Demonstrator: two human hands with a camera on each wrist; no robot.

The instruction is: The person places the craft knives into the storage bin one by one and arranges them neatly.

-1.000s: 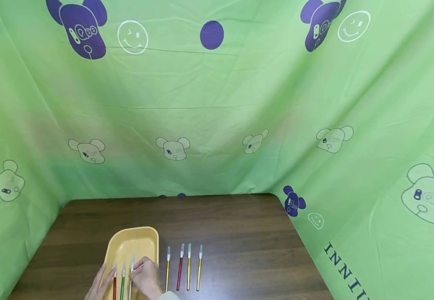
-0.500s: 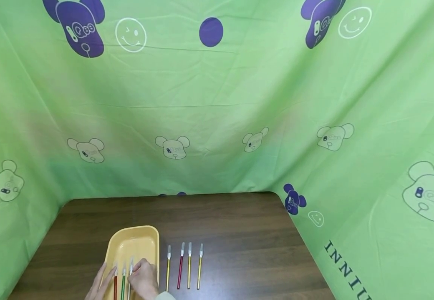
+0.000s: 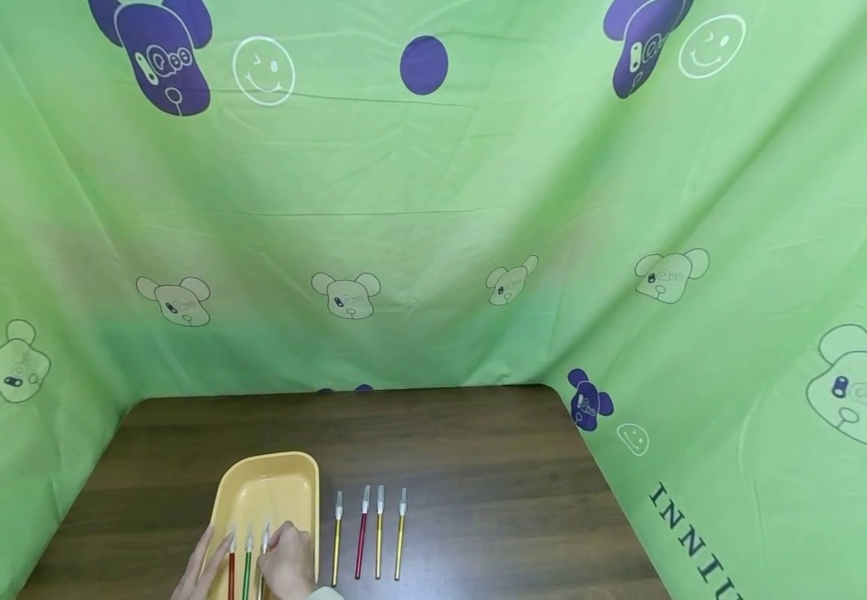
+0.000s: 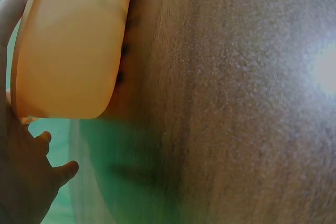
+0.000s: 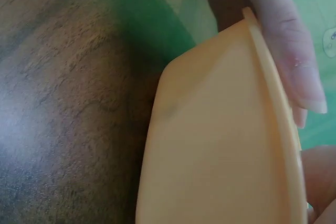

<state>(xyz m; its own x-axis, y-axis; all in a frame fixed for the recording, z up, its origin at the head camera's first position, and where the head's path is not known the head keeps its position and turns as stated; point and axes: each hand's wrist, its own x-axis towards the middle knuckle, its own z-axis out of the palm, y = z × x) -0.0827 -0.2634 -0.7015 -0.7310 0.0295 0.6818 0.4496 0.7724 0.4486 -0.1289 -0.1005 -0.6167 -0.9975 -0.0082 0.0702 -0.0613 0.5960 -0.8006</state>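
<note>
Change: over the last second the right hand [image 3: 287,560] has sunk slightly lower inside the shallow yellow plastic tray [image 3: 283,482], bringing the clear-capped silver pen [image 3: 263,554] down beside the red pen [image 3: 231,567] and green pen [image 3: 247,562] lying there.
Meaning: the silver pen looks close to being laid flat in the tray.
Right hand: fingers curled, pinching the silver pen.
Left hand [image 3: 201,571]: fingers straight, resting along the tray's left rim.
Still outside: four capped pens [image 3: 368,533] lie in a row on the dark wooden table [image 3: 478,467], just right of the tray.
</note>
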